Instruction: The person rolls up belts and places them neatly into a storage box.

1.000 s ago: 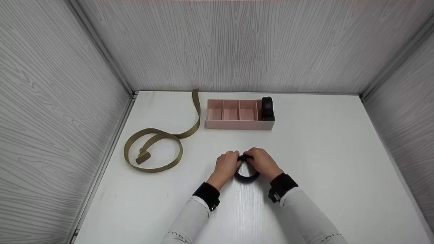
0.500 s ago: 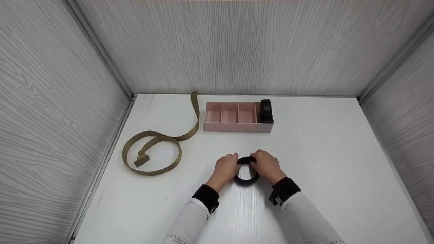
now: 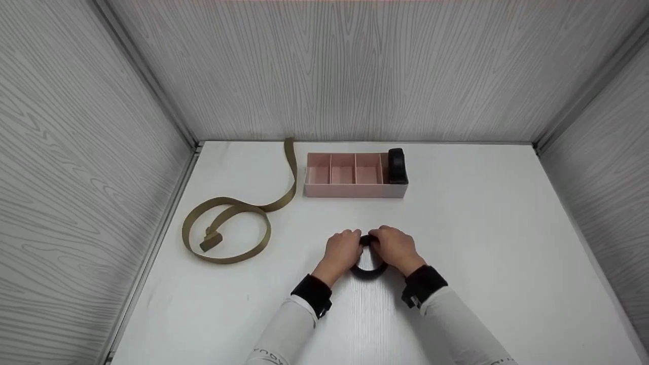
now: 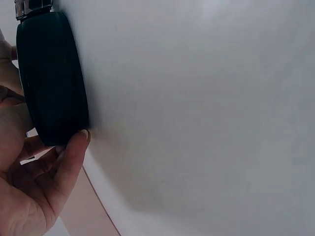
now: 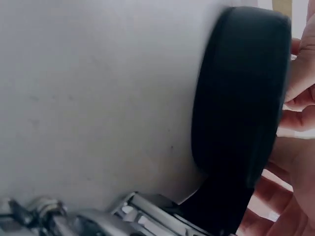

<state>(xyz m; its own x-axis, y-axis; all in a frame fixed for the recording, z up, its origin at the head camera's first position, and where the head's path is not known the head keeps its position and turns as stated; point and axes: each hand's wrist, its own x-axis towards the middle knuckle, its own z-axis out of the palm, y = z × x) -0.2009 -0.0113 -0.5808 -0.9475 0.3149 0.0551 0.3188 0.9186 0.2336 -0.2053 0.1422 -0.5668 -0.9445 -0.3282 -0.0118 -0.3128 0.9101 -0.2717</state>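
A black belt (image 3: 369,274) is coiled into a ring on the white table, its metal buckle (image 5: 152,219) showing at the bottom of the right wrist view. The fingers of my left hand (image 3: 344,249) hold the coil's left side near its far end. My right hand (image 3: 397,247) grips it opposite, fingertips close to the left ones. In the left wrist view a fingertip (image 4: 78,142) presses the lower edge of the dark coil (image 4: 54,78). Both hands cover part of the ring's sides.
Behind the hands stands a pink divided box (image 3: 355,190), with a rolled black belt (image 3: 397,166) upright in its rightmost compartment. An olive webbing belt (image 3: 228,260) lies loosely looped at the left. Wood-patterned panels (image 3: 324,71) enclose the table's back and sides.
The hands moved apart along the coil half a second ago and are now closer together again at its far end. Box and olive belt stay in place; the head view shifted slightly.
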